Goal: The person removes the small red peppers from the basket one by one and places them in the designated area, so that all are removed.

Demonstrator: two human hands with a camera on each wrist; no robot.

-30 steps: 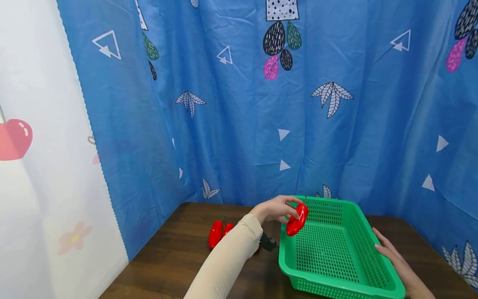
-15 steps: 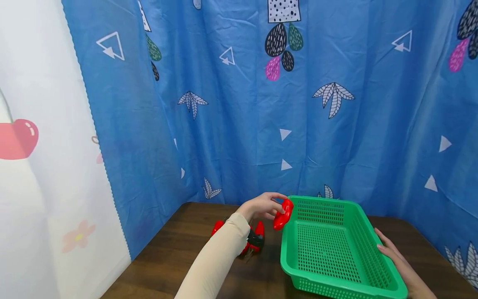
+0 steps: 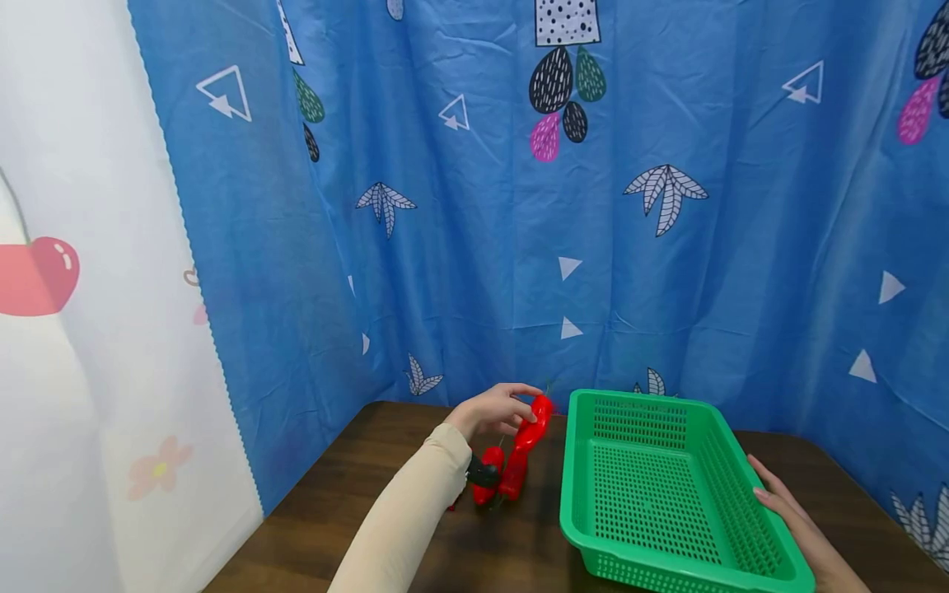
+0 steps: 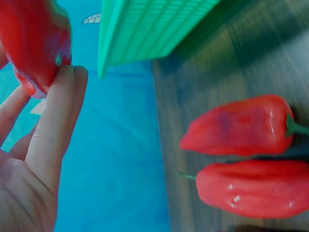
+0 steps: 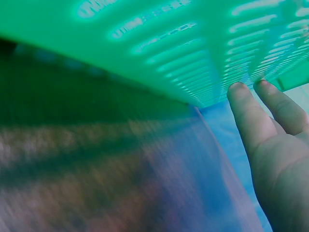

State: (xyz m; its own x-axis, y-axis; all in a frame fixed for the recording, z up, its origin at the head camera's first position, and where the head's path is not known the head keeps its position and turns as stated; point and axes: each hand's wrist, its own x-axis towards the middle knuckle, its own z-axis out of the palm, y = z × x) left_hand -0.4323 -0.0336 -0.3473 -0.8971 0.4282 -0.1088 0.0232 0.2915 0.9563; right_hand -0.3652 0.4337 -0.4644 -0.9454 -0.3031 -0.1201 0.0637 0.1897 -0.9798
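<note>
My left hand (image 3: 493, 412) pinches a red pepper (image 3: 540, 418) between thumb and fingers, above the table and left of the green basket (image 3: 566, 469). In the left wrist view this pepper (image 4: 38, 38) sits at the fingertips, partly cut off by the frame. Below it lie two more red peppers, one with its stem to the right (image 4: 241, 126) and another with its stem to the left (image 4: 251, 189). The forearm hides part of the group in the head view. Along the basket's right side, my right hand (image 3: 792, 515) rests with extended fingers (image 5: 244, 104) against the slotted wall.
Dark brown wooden table (image 3: 326, 502) lies under everything. A blue patterned curtain (image 3: 474, 272) hangs behind it, with a white one (image 3: 96, 395) at the left. A black wrist device (image 3: 483, 473) sits on my left wrist, over the peppers.
My left hand has carried the red pepper leftward, from over the basket's left rim to above the peppers on the table. The right hand keeps its place at the basket's side.
</note>
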